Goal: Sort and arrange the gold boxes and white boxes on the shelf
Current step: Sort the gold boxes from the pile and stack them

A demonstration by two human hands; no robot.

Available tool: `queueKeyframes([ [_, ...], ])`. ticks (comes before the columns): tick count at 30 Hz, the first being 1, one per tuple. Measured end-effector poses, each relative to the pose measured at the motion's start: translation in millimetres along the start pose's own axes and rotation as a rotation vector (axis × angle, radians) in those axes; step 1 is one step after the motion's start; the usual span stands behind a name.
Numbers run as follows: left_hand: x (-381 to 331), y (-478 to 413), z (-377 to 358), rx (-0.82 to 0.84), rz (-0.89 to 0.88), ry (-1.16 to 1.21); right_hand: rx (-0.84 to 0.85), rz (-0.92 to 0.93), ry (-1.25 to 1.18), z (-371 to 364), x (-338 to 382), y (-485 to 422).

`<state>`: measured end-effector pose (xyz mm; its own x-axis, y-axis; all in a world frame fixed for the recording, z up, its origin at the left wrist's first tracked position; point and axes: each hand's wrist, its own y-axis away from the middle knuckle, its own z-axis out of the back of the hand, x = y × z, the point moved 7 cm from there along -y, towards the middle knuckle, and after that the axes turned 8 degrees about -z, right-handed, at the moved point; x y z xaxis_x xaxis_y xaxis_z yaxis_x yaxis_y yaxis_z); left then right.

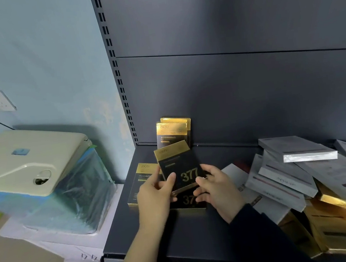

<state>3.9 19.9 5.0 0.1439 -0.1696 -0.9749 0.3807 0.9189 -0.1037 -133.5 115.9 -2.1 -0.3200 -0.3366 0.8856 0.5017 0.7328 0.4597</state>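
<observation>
Gold-black glossy flat box | hands: left hand and right hand both pinch it | dark matte shelf

The gold boxes are printed black with gold bands and numerals, the white boxes are marked with a dark stripe, and the shelf is painted dark grey.

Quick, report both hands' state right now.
Left hand: grips the tilted black-and-gold cardboard box.
Right hand: pinches the same box's lower right corner.
</observation>
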Motion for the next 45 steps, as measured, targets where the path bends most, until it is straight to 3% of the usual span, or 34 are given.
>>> queueKeyframes([
  [2,-7.2,0.6,2.5,0.046,-0.103,-0.2,-0.021,0.007,0.082,3.3,-2.8,1.9],
  [8,-2.4,4.2,-15.8,0.259,-0.196,-0.487,-0.064,-0.031,0.438,9.9,-29.3,14.0],
  [14,-2.7,-3.1,-18.5,0.201,-0.242,-0.817,-0.104,0.031,0.712,10.7,-37.7,11.4],
  [18,-14.8,-18.7,-4.8,0.085,-0.148,-0.665,-0.226,0.184,0.776,15.6,-0.1,23.7],
  [22,-22.0,-70.4,14.9,-0.099,-0.119,-0.506,-0.165,0.188,0.407,17.2,49.7,0.4],
  [24,-20.7,-96.6,11.1,-0.077,-0.099,-0.441,-0.188,0.175,0.274,19.0,64.4,-31.4],
  [29,3.2,-122.1,-17.4,0.204,0.034,-0.502,-0.225,0.134,0.358,15.0,76.7,-91.6],
  [35,24.0,-130.1,-18.7,0.266,0.003,-0.465,-0.189,0.12,0.38,11.4,65.3,-118.9],
  [40,14.4,-142.1,-9.6,0.206,-0.07,-0.372,-0.186,0.155,0.341,10.1,64.7,-127.8],
  [45,-24.4,-130.1,38.6,-0.037,-0.168,-0.157,-0.21,0.187,0.357,9.9,65.5,-129.5],
])
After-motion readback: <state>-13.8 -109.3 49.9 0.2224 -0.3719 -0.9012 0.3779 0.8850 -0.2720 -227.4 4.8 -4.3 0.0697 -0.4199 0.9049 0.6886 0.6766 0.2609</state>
